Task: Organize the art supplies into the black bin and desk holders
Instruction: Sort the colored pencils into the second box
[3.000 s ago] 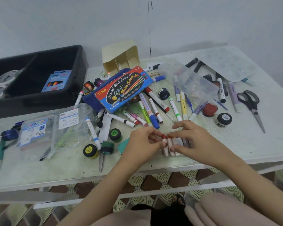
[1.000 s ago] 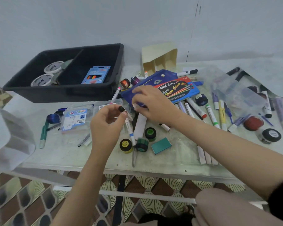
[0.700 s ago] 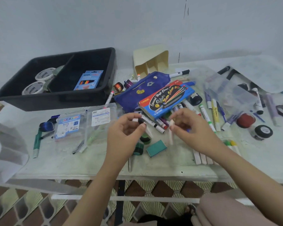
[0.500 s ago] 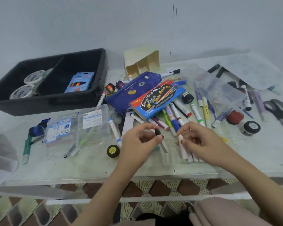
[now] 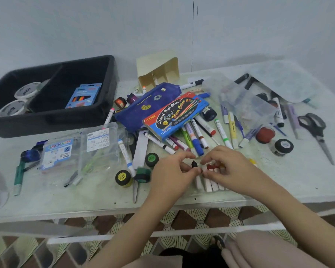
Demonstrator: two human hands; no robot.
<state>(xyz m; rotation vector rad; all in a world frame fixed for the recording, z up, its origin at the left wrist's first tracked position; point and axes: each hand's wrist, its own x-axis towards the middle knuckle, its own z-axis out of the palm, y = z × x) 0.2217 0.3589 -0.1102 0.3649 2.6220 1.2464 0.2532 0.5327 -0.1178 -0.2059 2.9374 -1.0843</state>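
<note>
Black bin (image 5: 46, 122) back left holding tape rolls (image 5: 26, 90), beige desk holder (image 5: 155, 63) tipped over beside it, markers (image 5: 196, 141) strewn mid-table

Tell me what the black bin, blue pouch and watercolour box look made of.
The black bin is likely moulded plastic, matt, with a rounded rim. The blue pouch is probably fabric, soft and creased. The watercolour box seems printed cardboard, slightly glossy, sharp folded edges.

One head-worn view looks forward and down, close over the bench (image 5: 278, 182) near edge, facing the wall (image 5: 162, 26) behind; knees and floor fill the bottom.
</note>
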